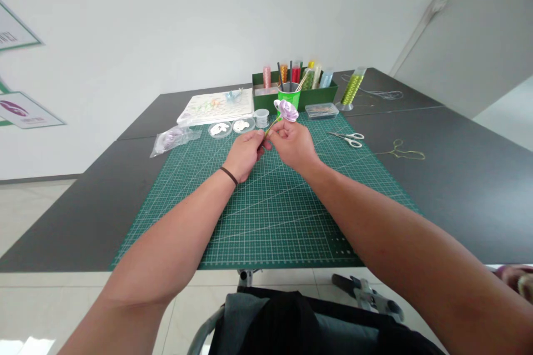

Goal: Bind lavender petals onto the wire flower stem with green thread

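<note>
A small pale purple flower (287, 109) on a thin green wire stem is held above the green cutting mat (266, 205). My right hand (293, 144) pinches the stem just under the bloom. My left hand (246, 154), with a dark band on its wrist, pinches the lower end of the stem. Both hands meet over the far middle of the mat.
White-handled scissors (348, 138) lie right of the hands. A green box (293, 91) with bead tubes and a green cup stands behind. Small dishes (230, 127), a plastic bag (172, 138), a wire spool (352, 89) and loose wire (402, 151) lie around on the dark table.
</note>
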Demonstrator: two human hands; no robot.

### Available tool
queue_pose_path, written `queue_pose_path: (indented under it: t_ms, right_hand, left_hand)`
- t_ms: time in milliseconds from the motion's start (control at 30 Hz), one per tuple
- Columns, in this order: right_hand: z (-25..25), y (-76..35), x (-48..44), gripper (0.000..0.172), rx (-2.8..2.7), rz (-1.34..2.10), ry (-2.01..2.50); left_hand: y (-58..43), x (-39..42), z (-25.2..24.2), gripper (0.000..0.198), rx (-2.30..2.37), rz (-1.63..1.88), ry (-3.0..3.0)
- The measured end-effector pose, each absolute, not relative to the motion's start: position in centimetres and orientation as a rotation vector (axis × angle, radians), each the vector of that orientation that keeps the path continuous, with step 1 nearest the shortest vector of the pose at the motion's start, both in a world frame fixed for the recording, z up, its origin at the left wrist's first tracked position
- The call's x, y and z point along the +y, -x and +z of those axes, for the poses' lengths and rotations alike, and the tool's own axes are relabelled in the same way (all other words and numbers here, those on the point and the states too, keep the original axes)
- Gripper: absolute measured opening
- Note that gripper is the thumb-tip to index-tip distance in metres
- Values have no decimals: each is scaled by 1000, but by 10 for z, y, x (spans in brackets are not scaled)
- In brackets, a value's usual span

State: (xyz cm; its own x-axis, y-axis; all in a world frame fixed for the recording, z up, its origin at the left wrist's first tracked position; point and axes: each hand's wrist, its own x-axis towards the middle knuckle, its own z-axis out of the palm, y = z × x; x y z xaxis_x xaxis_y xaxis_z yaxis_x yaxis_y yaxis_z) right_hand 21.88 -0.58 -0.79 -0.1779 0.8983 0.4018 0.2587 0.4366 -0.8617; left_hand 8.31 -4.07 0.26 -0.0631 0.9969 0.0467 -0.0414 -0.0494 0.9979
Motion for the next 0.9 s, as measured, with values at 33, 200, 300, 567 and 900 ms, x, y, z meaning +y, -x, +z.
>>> queue_pose_path:
  t_ms: [33, 200, 300, 567, 900]
  right_hand:
    - [-9, -219, -5, 20, -1689, 800, 1010]
    - [-7, -218, -5, 19, -1670, 779, 1049]
    - [-3, -218, -7, 20, -1661, 750, 1087]
    - [-2, -218, -9, 19, -1640, 749, 1097]
    - [-3, -219, -8, 18, -1646, 762, 1093]
  left_hand:
    - [-83, -41, 3, 42, 1210, 1299, -1196]
    - [-83, -39, 3, 36, 1243, 1305, -1212]
    - [-82, -38, 0, 32, 1248, 1330, -1241]
    - [-79, -34, -7, 23, 1249, 1388, -1323]
    - [-82, -39, 0, 17, 1223, 1358, -1226]
